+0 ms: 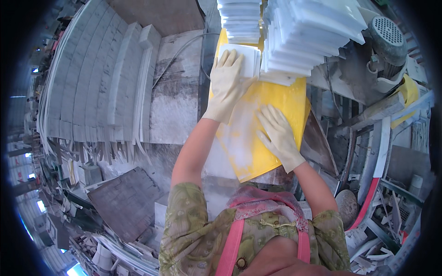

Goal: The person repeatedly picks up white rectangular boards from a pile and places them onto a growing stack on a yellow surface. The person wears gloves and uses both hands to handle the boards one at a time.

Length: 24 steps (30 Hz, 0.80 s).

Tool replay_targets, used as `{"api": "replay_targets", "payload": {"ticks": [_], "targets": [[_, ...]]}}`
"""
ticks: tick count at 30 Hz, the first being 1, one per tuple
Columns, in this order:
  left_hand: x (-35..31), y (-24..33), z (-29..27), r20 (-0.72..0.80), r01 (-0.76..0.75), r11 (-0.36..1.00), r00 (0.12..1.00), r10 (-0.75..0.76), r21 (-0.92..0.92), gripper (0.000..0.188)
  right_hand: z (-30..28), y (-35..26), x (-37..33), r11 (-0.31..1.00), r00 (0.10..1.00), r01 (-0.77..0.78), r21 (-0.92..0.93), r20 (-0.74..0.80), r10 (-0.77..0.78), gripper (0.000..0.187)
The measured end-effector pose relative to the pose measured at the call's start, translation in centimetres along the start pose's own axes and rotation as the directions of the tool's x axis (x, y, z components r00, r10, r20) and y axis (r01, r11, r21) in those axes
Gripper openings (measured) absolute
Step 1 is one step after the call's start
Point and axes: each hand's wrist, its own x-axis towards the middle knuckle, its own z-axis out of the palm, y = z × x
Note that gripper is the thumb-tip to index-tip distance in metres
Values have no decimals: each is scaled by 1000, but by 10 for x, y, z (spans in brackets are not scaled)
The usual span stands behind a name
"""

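Note:
My left hand (227,83), in a cream rubber glove, lies with its fingers stretched over a short stack of white square tiles (249,60). That stack rests on a yellow sheet (287,94) with a wet, whitish smear across its middle. Palm down on the same sheet, my right hand (278,133) wears a matching glove, its fingers spread and nothing in them. Just beyond the left hand rises a taller pile of small white tiles (238,20). To its right stands a high, uneven pile of larger white slabs (294,43).
On the left stand rows of grey-white stone strips (87,73) behind a strip curtain (106,149). A dusty motor (388,41) sits at the far right. Below left leans a brown board (124,202). A red-edged rail (368,202) curves along the right, beside scraps.

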Motion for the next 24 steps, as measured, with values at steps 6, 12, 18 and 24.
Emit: {"api": "replay_targets", "payload": {"ticks": [6, 12, 18, 24], "targets": [[-1, -2, -1, 6, -51, 999, 999, 51, 2, 59, 0, 2, 1, 999, 1000, -11, 37, -5, 12, 51], [-2, -3, -4, 70, -30, 999, 997, 32, -25, 56, 0, 4, 2, 999, 1000, -9, 49, -16, 10, 49], [-2, -3, -3, 28, -58, 998, 998, 58, -14, 52, -1, 3, 2, 999, 1000, -4, 47, -20, 5, 50], [-4, -9, -8, 68, -83, 994, 994, 88, -69, 48, -1, 3, 2, 997, 1000, -19, 72, -4, 19, 52]]}}
